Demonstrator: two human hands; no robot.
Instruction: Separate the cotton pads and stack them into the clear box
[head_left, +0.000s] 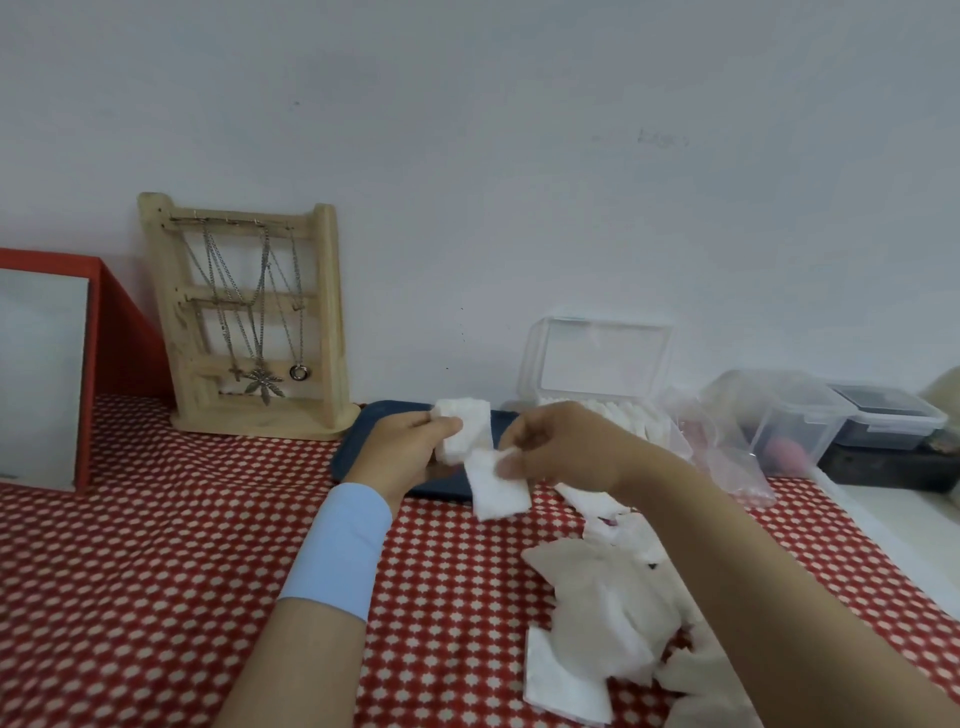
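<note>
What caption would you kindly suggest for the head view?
Left hand holds a stack of cotton pads while the right hand pinches one pad before the open clear box.

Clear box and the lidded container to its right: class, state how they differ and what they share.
The clear box has its lid raised; the lidded container is closed. The clear box holds white cotton pads; the lidded container shows something pink. Both are see-through plastic, set by the wall.
</note>
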